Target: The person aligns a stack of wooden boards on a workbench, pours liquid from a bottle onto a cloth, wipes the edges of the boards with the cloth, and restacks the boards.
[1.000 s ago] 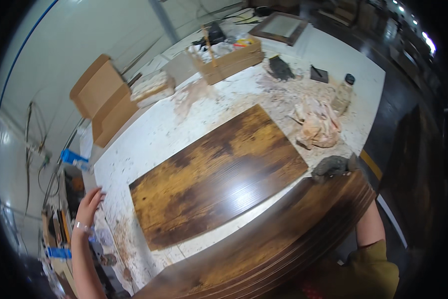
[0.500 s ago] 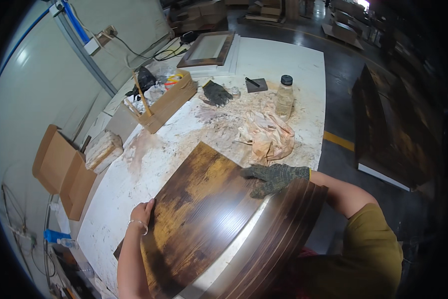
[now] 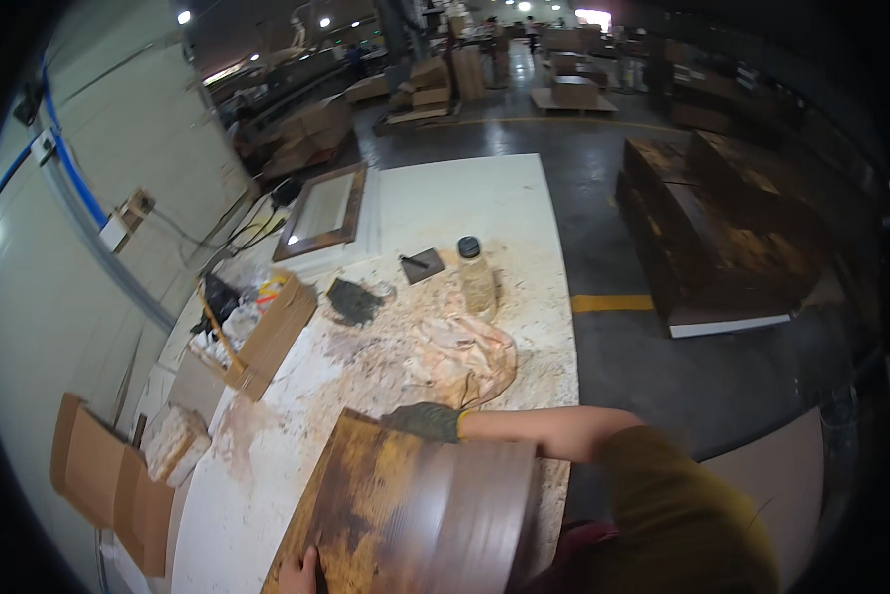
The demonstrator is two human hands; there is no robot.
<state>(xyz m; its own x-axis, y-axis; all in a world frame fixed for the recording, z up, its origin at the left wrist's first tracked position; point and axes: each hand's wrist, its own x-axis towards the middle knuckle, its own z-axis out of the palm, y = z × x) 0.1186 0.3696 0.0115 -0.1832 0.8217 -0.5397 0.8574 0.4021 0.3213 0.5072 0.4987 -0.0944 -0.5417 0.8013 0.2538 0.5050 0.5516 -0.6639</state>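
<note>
A brown wood-grain panel (image 3: 366, 500) lies tilted across the near part of the white worktable (image 3: 232, 505), its right side blurred. My left hand (image 3: 298, 573), bare and cut off by the lower edge, grips the panel's left side with the thumb on top. Reaching over from the right, my right hand (image 3: 422, 421) in a dark knitted glove holds the panel's far edge; its fingertips are partly hidden. Just beyond that hand lies a crumpled pale cloth (image 3: 470, 361).
Behind the cloth stands a clear bottle (image 3: 475, 282) with a dark cap. A spare glove (image 3: 351, 302), a cardboard box of scraps (image 3: 277, 337) and a framed panel (image 3: 316, 213) rest farther back. Stacked dark panels (image 3: 702, 243) stand on the floor at right.
The view has swung up and to the right, showing more floor. My right hand has moved from the seam beside the stacked boards to the panel's far edge. My left hand still holds the left side.
</note>
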